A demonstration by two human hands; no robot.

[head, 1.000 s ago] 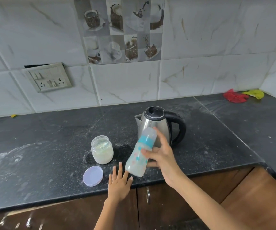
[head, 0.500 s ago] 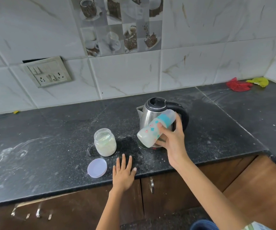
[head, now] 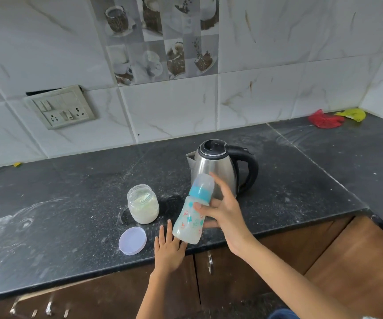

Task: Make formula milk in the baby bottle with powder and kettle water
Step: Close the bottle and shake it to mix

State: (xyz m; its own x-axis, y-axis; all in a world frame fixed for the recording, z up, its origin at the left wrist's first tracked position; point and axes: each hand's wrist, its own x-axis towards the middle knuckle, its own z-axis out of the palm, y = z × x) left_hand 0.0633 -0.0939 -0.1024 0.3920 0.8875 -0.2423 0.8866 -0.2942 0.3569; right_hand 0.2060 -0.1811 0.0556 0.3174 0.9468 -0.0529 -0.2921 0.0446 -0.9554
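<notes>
From the head camera, the right hand [head: 226, 217] grips the translucent baby bottle with the turquoise collar and clear cap [head: 191, 215] around its waist, thumb in front and fingers curled behind. The bottle hangs in the air above the front edge of the black speckled stone counter [head: 70, 203], tilted with its capped top leaning up and to the right, in front of the stainless steel kettle with the black handle [head: 218, 166]. Half a second ago it lay nearly sideways, higher up against the kettle; a second ago it stood at about the present slant. That swing back and forth reads as shaking, so mixing is probably under way, with powder and water already inside; the cloudy white contents fit this.

The left hand [head: 168, 252] lies flat and open on the counter edge, holding nothing, as it did before, its fingertips just beneath the bottle's base. The open glass jar of pale powder [head: 143, 203] stands left of the bottle, its round lilac lid [head: 132, 240] lying beside it nearer the edge
</notes>
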